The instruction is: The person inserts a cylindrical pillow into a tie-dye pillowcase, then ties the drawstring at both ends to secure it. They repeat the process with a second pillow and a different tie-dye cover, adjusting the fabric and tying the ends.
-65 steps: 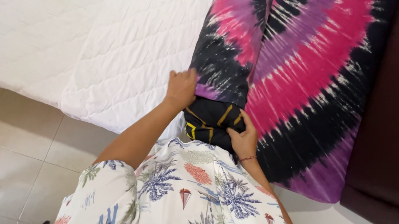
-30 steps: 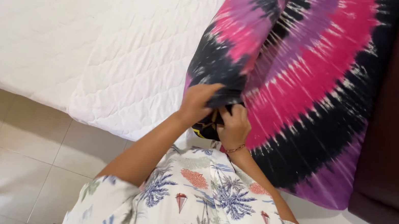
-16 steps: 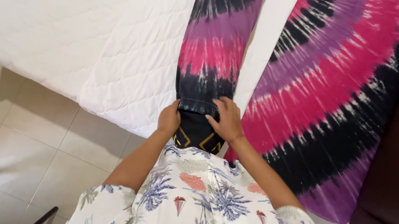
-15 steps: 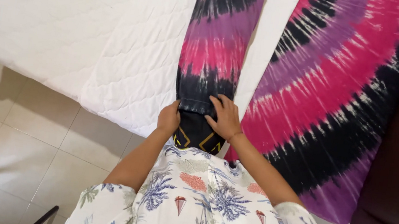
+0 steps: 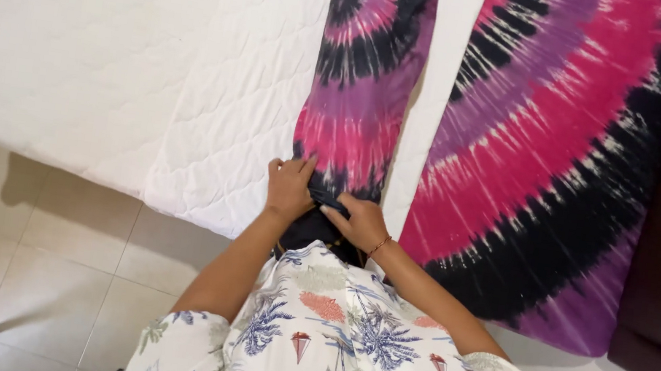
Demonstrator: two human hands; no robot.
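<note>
Both the left hand [image 5: 289, 190] and right hand [image 5: 357, 220] now grasp the near end of the narrow tie-dye strip [image 5: 364, 88], folded away from the wide tie-dye sheet [image 5: 554, 164] on the bed [image 5: 109, 54].

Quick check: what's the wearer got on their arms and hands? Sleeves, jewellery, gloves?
No gloves: both the left hand and right hand are bare. Short-sleeved white shirt printed with blue palm trees and red-orange shapes, forearms uncovered. A thin bracelet sits on the right wrist.
</note>
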